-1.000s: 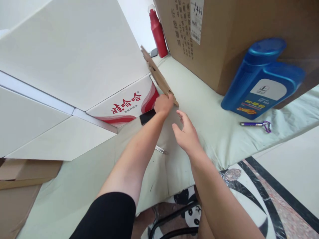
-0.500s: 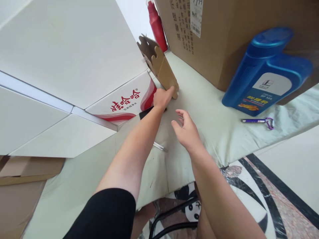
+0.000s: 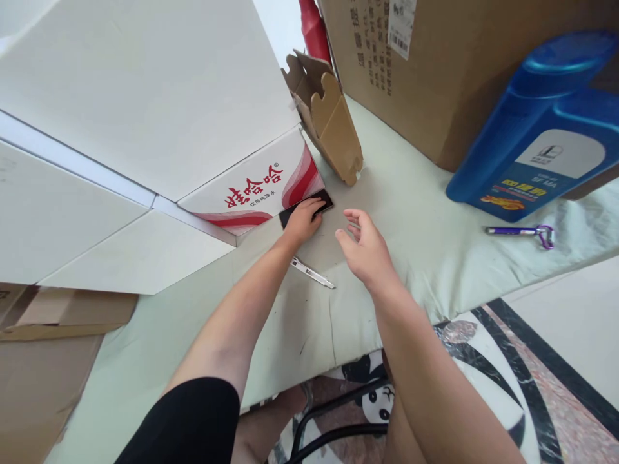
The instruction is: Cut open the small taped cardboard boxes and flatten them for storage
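My left hand (image 3: 304, 220) lies over a flat black object (image 3: 321, 201), possibly a phone, at the foot of a white box with red lettering (image 3: 256, 187). Its fingers stretch across the dark surface and the thumb is apart. My right hand (image 3: 366, 248) hovers over the cloth to the right, fingers loosely curved and apart, nothing in it. Just below my left hand, a utility knife (image 3: 313, 273) rests on the pale green cloth (image 3: 271, 322). Beyond both hands stands a small open brown carton (image 3: 333, 129) with notched flaps.
White boxes (image 3: 116, 84) are stacked on the left, with brown cardboard (image 3: 72, 309) below them. At the right are a large carton (image 3: 387, 109), a blue jug (image 3: 536, 142) and a purple pen-like item with a clip (image 3: 522, 232). A red bottle (image 3: 314, 29) stands behind.
My left hand has left the small carton and come down onto the black object. More of the utility knife shows. My right hand has hardly moved, and the view has shifted slightly.
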`<state>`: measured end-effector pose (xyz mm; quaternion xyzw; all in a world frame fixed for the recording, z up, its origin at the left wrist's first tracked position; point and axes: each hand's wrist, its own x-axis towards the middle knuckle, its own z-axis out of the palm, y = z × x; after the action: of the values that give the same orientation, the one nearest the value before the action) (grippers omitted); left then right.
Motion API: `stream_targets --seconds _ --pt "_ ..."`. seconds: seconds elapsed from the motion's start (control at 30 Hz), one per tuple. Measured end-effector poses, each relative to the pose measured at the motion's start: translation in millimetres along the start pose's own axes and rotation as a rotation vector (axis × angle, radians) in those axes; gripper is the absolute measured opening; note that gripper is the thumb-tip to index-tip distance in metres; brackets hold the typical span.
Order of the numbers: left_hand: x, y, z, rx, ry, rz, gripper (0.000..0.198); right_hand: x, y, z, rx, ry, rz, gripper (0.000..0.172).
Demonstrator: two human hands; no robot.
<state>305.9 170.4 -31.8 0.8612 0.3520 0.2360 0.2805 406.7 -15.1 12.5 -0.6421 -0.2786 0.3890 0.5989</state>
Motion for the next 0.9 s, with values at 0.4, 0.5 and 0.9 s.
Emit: stream_targets --seconds 0.4,0.5,0.9 --pt "-6.8 -1.9 5.5 0.329 -0.067 0.021 0.045 -7.7 5.3 30.7 -0.044 -0.055 -0.004 0.043" --pt "-5.2 -0.9 4.9 0.356 -0.071 0.024 0.046 -7.5 7.5 34.1 -0.068 -0.05 -0.013 0.043" --pt "-168.6 19.3 -67.1 -0.11 0.276 0.029 0.032 -14.0 20.1 64.7 -0.222 -0.138 -0.077 0.038"
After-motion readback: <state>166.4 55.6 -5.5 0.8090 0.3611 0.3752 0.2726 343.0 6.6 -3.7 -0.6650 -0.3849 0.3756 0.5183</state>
